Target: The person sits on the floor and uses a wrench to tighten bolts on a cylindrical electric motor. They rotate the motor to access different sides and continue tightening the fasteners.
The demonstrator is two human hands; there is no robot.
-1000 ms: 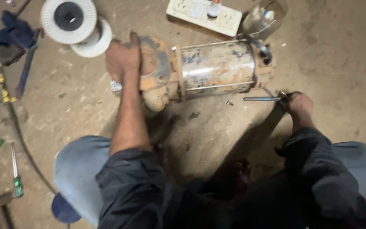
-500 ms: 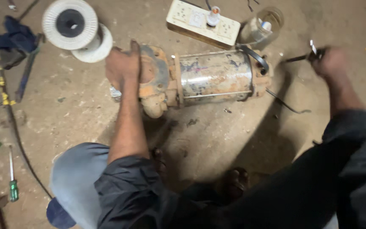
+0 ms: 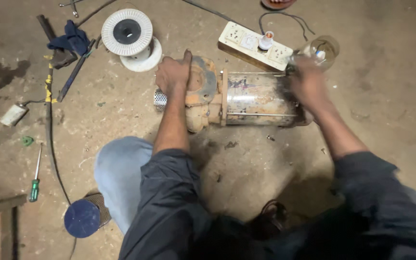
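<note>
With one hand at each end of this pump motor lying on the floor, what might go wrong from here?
1. The round pump motor lies on its side on the floor; it might roll if the left hand slips.
2. The right hand works close to the glass bulb and the power strip; a knock may break the bulb.

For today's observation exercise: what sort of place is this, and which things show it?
Probably a repair workshop floor: a worn motor pump lies on bare concrete, with a screwdriver and wire spool nearby.
</note>
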